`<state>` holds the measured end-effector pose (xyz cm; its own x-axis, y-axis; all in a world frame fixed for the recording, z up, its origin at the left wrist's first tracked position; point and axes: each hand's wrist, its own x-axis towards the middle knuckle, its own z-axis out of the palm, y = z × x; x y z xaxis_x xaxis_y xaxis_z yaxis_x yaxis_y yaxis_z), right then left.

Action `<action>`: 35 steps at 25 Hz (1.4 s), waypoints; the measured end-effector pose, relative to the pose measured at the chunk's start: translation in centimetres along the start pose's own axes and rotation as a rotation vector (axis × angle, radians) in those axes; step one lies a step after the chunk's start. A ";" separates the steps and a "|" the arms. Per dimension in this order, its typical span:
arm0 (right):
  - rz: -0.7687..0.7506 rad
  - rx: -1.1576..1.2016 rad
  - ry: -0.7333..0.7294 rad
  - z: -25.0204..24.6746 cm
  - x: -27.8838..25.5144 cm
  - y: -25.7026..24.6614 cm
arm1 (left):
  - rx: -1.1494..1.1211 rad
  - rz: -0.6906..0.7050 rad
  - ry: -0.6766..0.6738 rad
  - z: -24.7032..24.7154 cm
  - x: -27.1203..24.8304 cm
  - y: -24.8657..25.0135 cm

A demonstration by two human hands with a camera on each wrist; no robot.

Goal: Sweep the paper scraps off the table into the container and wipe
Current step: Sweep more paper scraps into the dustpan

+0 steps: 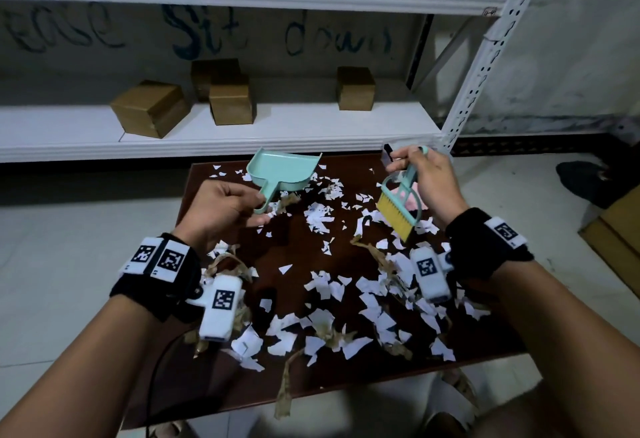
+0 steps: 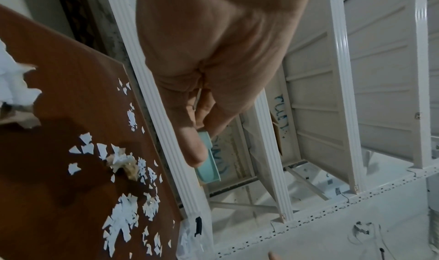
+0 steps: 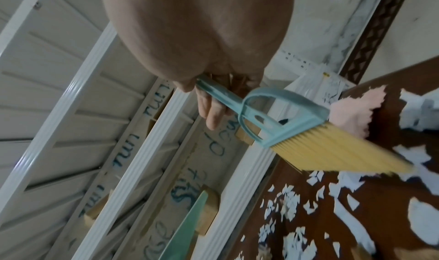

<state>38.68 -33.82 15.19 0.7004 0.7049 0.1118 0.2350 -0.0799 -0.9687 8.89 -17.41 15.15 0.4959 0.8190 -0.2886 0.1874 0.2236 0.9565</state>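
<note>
Paper scraps (image 1: 318, 216) on table (image 1: 298, 247), left hand (image 1: 221, 209) gripping dustpan (image 1: 282, 171), right hand (image 1: 429, 178) gripping brush (image 1: 398, 209)

The head camera is looking forward and down from above the person's forearms, taking in the whole dark table (image 1: 301, 250), the white shelving (image 1: 242, 133) behind it and the floor at both sides. The left wrist camera is sitting close behind the left hand (image 2: 213, 61), looking along the palm toward the shelving, with the table's far part lying tilted at the left. The right wrist camera is sitting just as near the right hand (image 3: 204, 39), facing the same shelving, table at the right. All three views are sharing the scrap-strewn tabletop, the shelf edge and the blue writing (image 1: 207, 32) behind.
</note>
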 end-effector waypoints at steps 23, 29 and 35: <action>0.055 -1.050 -0.023 -6.4 -0.3 4.6 | 0.473 -0.170 -0.093 -5.4 0.7 -1.7; 0.051 -1.022 -0.156 -3.9 -0.8 5.3 | 0.549 -0.163 -0.084 -4.6 1.1 -2.3; -0.104 -1.010 -0.243 0.0 -2.1 4.3 | 0.618 -0.127 -0.067 -3.0 1.9 -2.8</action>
<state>38.23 -35.63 10.78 0.5158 0.8562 0.0281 0.8193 -0.4834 -0.3083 6.73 -14.86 12.07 0.4857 0.7667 -0.4198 0.6934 -0.0456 0.7191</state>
